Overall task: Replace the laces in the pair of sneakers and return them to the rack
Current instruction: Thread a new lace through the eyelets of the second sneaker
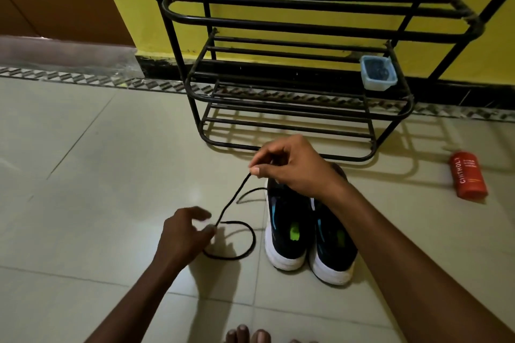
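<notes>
On the pale tiled floor [83,147], the left hand [186,234] pinched a black round lace [252,242] at its bend; the right hand [292,168] pinched its tip above navy white-soled sneakers [289,231]. Threading seemed next: tip into eyelet. Beyond stood a black metal rack [278,25].

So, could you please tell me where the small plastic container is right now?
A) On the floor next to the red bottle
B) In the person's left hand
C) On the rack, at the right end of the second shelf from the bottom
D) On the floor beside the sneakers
C: the plastic container stands on the bars at the right end of the rack, on the second shelf from the bottom, off the floor and in neither hand.
</notes>
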